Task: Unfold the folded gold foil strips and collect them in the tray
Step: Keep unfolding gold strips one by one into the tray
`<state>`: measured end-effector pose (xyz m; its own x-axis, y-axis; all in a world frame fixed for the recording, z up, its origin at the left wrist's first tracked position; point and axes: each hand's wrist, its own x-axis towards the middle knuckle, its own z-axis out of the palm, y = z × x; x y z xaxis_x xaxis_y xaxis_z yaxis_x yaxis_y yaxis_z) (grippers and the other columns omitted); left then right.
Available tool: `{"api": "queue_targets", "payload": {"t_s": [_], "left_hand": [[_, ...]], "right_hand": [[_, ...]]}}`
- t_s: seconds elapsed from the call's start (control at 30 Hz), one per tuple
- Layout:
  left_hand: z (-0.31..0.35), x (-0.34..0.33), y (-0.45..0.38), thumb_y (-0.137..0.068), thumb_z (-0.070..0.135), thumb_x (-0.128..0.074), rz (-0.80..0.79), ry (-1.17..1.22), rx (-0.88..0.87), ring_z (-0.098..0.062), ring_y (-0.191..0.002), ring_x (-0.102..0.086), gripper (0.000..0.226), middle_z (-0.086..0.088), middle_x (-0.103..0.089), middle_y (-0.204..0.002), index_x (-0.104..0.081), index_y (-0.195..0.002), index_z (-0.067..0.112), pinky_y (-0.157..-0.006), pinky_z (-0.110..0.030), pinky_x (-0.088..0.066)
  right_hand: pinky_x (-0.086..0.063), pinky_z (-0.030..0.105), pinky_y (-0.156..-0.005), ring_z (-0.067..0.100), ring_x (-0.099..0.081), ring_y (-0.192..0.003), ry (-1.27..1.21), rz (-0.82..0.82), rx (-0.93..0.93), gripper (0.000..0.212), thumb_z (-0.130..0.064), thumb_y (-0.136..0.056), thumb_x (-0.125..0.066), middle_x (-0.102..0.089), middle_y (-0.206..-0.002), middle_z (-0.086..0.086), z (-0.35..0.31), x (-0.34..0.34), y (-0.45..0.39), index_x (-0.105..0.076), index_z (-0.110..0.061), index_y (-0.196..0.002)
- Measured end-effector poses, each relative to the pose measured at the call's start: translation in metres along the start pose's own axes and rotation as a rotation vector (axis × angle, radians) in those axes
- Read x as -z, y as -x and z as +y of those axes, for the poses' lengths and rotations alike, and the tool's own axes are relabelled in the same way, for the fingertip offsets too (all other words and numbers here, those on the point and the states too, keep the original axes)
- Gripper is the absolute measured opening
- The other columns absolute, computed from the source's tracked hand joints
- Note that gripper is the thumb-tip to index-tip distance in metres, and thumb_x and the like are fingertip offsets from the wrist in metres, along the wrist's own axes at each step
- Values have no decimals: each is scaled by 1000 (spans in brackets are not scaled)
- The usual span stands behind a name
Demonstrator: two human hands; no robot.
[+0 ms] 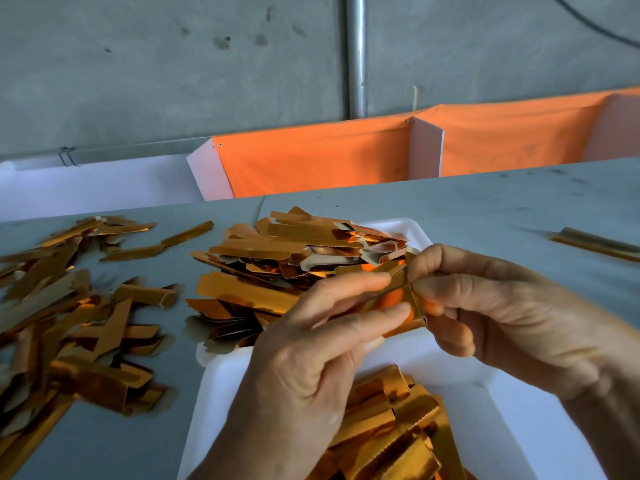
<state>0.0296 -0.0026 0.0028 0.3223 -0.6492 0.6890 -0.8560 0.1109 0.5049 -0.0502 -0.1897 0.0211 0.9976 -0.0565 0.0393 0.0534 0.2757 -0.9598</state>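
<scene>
Strip in hand, centre right of the frame: we see one gold foil strip [398,299] held between both hands above the far part of the white tray [519,427]. The left hand [311,358] pinches it with thumb and forefinger from the left side; the right hand [502,306] pinches its right end, fingers curled round the fold. Both grips are thus grasping the same strip, neither released.

Step, as we judge it: unfolding. The strip looks partly opened, with a crease standing near the right fingers; how flat it is we cannot tell, since the fingers cover much of it.

Stock: a heap of strips [52,323] lies at the left of the frame on the grey surface [485,209], and one lone strip [595,244] lies at the right edge. A second pile [294,258] sits at the centre, over the tray's far left corner and spilling onto the surface. More strips [391,427] lie in the tray at the lower centre, below the hands. Which piles are finished we cannot say for certain.

Next move, in our judgement: pull the two ends apart until the fold opens, without tearing the thin foil, then let go over the tray. Many strips at the left appear unworked, so the task seems far from done.
</scene>
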Motion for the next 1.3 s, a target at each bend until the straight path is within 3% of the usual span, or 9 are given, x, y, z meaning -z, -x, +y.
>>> {"api": "queue_targets", "payload": {"t_s": [0.13,0.43,0.63,0.83,1.03,1.17,1.23,1.3], "left_hand": [[-1,-2,-1,-82,-6,-61,21,22,-28,-12,-118,-56,35,-5,-58,-124,-67,-114,8,-89,-18,-51],[-2,0,1,-88,12,-61,15,266,119,-11,-117,-57,29,7,-58,-124,-65,-116,16,-96,-20,-46],[-1,1,2,-88,15,-57,2,275,132,-11,-119,-55,29,8,-59,-123,-65,-116,18,-97,-22,-46],[-3,-2,1,-88,16,-56,19,264,137,-16,-121,-54,30,7,-59,-123,-65,-116,19,-98,-24,-46],[-3,0,1,-87,18,-58,39,219,147,-20,-121,-53,29,6,-57,-120,-66,-115,23,-96,-25,-47],[2,-1,1,-84,18,-65,68,99,167,-8,-119,-55,49,14,-55,-121,-53,-127,38,-92,-14,-45],[4,-2,1,-81,14,-65,91,-18,127,-1,-116,-55,57,19,-54,-120,-48,-130,39,-90,-11,-44],[5,-4,0,-80,10,-64,92,-120,82,0,-118,-53,59,20,-51,-124,-47,-132,34,-95,-17,-44]], "right_hand": [[-38,18,-39,8,-43,-38,-122,-23,-12,40,-21,-51,-90,-47,-58,2,5,0,-3,-68,-12,-83],[-39,16,-37,3,-43,-35,-333,-127,-26,32,-18,-60,-89,-50,-58,-1,10,-6,-5,-68,-12,-82],[-36,15,-39,3,-43,-38,-223,-125,15,22,-21,-68,-84,-49,-59,-3,12,-5,-6,-65,-12,-73],[-40,18,-42,7,-44,-41,-187,-48,9,42,-28,-57,-91,-49,-61,1,13,-3,-6,-67,-11,-87],[-40,18,-42,9,-44,-40,-139,-35,-11,38,-34,-57,-90,-46,-60,3,13,-7,-6,-65,-13,-76],[-49,23,-48,15,-59,-52,-131,-95,-174,56,-58,-60,-80,-59,-66,6,11,-8,-4,-67,-9,-83],[-54,26,-55,20,-67,-64,-114,-144,-269,65,-61,-60,-77,-66,-79,11,10,-7,-3,-71,-5,-93],[-57,29,-66,23,-71,-77,-127,-225,-310,69,-56,-68,-76,-70,-91,16,7,-5,-2,-67,-1,-109]]}}
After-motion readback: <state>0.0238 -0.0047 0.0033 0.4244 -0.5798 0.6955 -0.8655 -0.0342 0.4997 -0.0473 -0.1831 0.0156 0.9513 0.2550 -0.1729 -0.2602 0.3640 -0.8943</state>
